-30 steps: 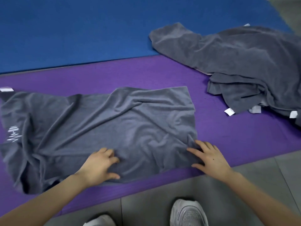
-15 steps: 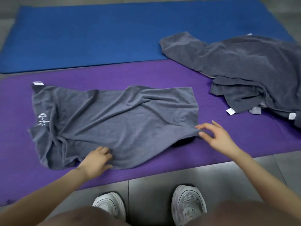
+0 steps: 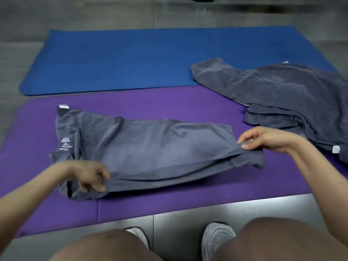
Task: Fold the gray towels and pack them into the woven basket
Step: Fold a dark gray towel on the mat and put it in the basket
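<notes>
A gray towel (image 3: 150,147) with a white logo at its left end lies across the purple mat (image 3: 169,102). Its near long edge is lifted off the mat. My left hand (image 3: 90,175) pinches that edge near the left end. My right hand (image 3: 263,138) pinches the near right corner, held slightly above the mat. A heap of more gray towels (image 3: 282,95) lies at the right, spread over both mats. No woven basket is in view.
A blue mat (image 3: 131,59) lies beyond the purple one on a gray tiled floor (image 3: 178,223). My knees and white shoes (image 3: 218,238) are at the bottom, just short of the purple mat's near edge.
Both hands went from resting flat on the towel to pinching its near edge and lifting it. The view has pulled back and up.
</notes>
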The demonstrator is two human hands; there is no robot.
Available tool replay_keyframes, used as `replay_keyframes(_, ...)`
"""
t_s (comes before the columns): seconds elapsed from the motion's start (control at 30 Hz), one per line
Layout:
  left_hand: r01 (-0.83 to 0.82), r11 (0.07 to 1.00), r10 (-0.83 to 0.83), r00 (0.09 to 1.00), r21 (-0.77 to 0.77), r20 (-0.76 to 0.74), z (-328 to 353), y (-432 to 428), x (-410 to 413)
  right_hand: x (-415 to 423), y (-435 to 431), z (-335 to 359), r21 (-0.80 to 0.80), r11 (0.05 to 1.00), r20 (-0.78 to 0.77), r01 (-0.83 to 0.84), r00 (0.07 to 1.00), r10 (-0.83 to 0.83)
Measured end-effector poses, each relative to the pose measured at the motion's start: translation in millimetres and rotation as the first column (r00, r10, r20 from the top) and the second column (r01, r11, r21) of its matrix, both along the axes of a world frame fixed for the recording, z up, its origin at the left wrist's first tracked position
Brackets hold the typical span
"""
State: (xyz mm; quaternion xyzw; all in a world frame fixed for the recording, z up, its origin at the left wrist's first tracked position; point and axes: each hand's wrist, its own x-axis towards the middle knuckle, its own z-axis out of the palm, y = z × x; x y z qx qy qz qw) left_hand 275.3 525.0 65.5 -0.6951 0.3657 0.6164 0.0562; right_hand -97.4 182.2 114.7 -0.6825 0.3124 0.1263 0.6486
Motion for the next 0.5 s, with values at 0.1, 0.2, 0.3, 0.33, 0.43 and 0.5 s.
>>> replay_keyframes(0.1,-0.053,0.996,0.062,0.991,0.077,-0.116,58.6,-10.8,33.4,4.8,-17.7,25.3,0.111,0.993,0.059,0.027,0.998,-0.033)
replay_keyframes(0.2,-0.209,0.974,0.205,0.977,-0.087,-0.058,94.7,-34.0,60.2,32.0,-39.4,30.2,-0.023,0.973,0.114,0.229,0.968,-0.225)
replay_keyframes(0.3,-0.224,0.881,0.329,0.923,-0.416,0.199,100.4,-72.2,85.4,74.5,-59.5,13.3,-0.275,0.856,0.15,0.437,0.899,-0.41)
replay_keyframes(0.33,-0.154,0.844,0.363,0.87,-0.514,0.333,96.3,-87.9,94.9,88.8,-69.2,3.8,-0.389,0.794,0.172,0.466,0.884,-0.435)
replay_keyframes(0.43,-0.005,0.778,0.485,0.64,-0.628,0.596,77.5,-136.3,113.7,129.7,-98.1,-19.2,-0.711,0.563,0.181,0.422,0.883,-0.432)
replay_keyframes(0.5,-0.004,0.71,0.605,0.515,-0.704,0.608,58.0,-164.6,123.0,153.9,-113.0,-26.2,-0.804,0.43,0.185,0.412,0.859,-0.476)
